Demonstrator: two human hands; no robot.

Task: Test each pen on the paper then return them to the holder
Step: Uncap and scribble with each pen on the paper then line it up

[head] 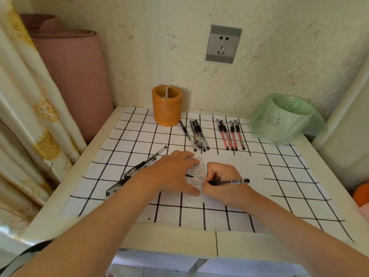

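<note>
Fingers of the right hand [221, 185] clamp a black pen [231, 181], tip hidden; left hand [171, 174], fingers straight, seemingly presses half-covered paper [198, 170].

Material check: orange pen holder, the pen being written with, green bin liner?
Pen holder: amber and glossy, with a sheen on the wall. It could be lacquered bamboo or plastic; the look leaves it open.
Held pen: probably a clear plastic barrel, since a dark core shows through, with a black end cap.
Bin liner: thin translucent green plastic film, wrinkled and folded over the rim.
</note>
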